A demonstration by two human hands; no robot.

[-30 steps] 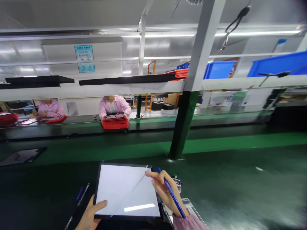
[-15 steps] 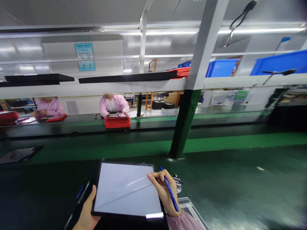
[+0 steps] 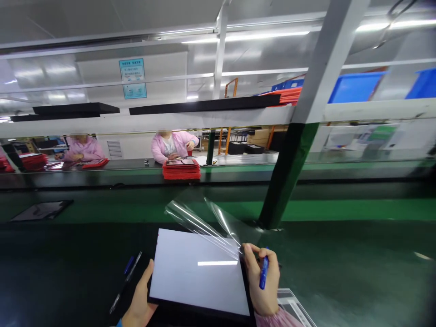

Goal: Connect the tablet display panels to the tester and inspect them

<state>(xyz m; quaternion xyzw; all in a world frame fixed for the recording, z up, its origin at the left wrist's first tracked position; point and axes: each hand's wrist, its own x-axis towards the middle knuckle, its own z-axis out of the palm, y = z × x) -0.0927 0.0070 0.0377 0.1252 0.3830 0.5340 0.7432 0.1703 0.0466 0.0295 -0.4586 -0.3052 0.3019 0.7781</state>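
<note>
A flat screen panel (image 3: 199, 277) with a lit white face and black border lies tilted before me. My left hand (image 3: 140, 295) grips its left edge, thumb on the border, the other fingers hidden beneath. By the upper right corner, my right hand (image 3: 264, 277) pinches a clear protective film (image 3: 204, 222), which is curled and lifted off most of the white face. A blue pen (image 3: 264, 272) is also tucked between that hand's fingers. Left of the panel lie a dark pen (image 3: 126, 281) and a small blue cap (image 3: 129, 265).
A clear-edged flat plate (image 3: 294, 306) lies right of the panel. A slanted post (image 3: 289, 172) rises from the green bench (image 3: 357, 259). Another dark panel (image 3: 41, 211) lies at left. Across the bench, two people in pink sit near a stack of red sheets (image 3: 181, 170).
My right hand has moved right and peeled the film up off the panel's face. The view has shifted left. The person behind the red stack has raised an arm.
</note>
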